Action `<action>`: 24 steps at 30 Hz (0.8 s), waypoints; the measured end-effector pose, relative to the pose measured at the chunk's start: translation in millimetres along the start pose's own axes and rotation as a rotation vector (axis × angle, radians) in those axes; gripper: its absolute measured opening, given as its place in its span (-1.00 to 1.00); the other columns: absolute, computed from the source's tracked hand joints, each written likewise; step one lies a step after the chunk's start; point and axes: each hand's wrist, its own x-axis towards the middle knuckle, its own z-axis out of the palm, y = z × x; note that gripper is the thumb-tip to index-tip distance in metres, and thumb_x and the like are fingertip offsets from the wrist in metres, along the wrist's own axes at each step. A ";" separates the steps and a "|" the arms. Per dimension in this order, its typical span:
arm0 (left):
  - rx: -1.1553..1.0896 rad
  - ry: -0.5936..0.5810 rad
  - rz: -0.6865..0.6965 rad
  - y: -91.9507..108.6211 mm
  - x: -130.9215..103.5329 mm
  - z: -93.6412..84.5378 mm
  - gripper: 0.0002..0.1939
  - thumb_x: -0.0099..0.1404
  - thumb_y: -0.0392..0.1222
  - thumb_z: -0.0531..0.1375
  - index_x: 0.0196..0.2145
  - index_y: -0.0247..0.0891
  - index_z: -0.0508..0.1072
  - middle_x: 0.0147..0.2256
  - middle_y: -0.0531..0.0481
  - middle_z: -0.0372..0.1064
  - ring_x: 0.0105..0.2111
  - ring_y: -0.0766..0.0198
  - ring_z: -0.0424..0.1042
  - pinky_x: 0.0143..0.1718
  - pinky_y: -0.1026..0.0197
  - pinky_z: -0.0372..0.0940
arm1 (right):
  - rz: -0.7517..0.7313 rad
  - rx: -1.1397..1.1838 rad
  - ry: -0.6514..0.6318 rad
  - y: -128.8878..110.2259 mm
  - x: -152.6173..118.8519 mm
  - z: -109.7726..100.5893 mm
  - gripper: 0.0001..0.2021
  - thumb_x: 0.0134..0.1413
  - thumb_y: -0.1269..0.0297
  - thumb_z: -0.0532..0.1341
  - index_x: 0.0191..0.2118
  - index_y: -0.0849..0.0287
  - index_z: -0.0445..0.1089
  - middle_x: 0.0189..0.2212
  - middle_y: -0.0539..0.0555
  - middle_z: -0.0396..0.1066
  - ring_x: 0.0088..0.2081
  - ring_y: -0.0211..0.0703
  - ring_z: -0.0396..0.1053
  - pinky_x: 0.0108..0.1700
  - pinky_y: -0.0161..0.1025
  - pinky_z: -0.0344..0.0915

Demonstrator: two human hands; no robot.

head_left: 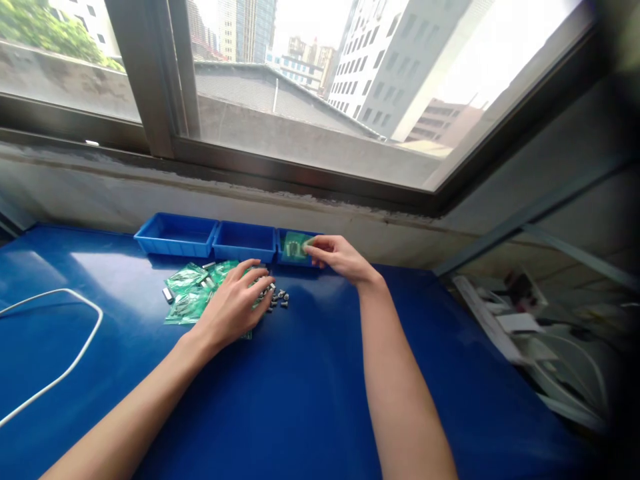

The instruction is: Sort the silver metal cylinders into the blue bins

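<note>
At the bin (290, 262) beyond the pile, we are pinching one green packet (293, 245) between the thumb and fingers of the right hand (337, 257). We are holding the left hand (234, 300) palm down, fingers parted, over the pile; we cannot tell whether it is touching. Loose green packets (187, 297) are lying left of this hand, small metal parts (283, 298) just right of its fingertips.

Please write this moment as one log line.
right hand: pinching green packet at rightmost blue bin | left hand: spread over green packets, small parts
</note>
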 end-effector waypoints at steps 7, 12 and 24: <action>-0.004 -0.158 0.094 14.6 6.4 -0.6 -0.69 0.43 -0.17 0.08 0.05 -0.16 0.49 0.10 -0.13 0.41 0.31 -0.13 0.08 0.22 -0.25 0.20 | 0.077 -0.420 0.640 26.5 11.8 -0.1 -0.69 0.10 0.24 0.24 -0.03 0.18 0.47 -0.40 0.07 0.57 -0.26 -0.09 0.50 -0.06 -0.18 0.34; -0.034 -0.283 0.176 22.9 8.0 -0.7 -0.67 0.46 -0.09 0.05 0.01 -0.15 0.53 0.12 -0.11 0.41 0.36 -0.14 -0.02 0.27 -0.27 0.11 | 0.082 -0.652 0.555 35.1 9.2 4.0 -0.75 0.14 0.33 0.16 -0.14 0.15 0.56 -0.27 0.10 0.59 -0.06 -0.01 0.43 0.09 -0.12 0.25; -0.003 -0.222 0.077 8.9 2.3 -3.5 -0.70 0.45 -0.11 0.06 -0.04 -0.17 0.54 0.03 -0.11 0.47 0.29 -0.13 0.14 0.21 -0.22 0.21 | -0.045 -0.557 0.335 -5.3 4.8 13.7 -0.76 0.09 0.36 0.14 -0.21 0.17 0.56 -0.34 0.06 0.57 -0.33 -0.16 0.48 -0.18 -0.29 0.35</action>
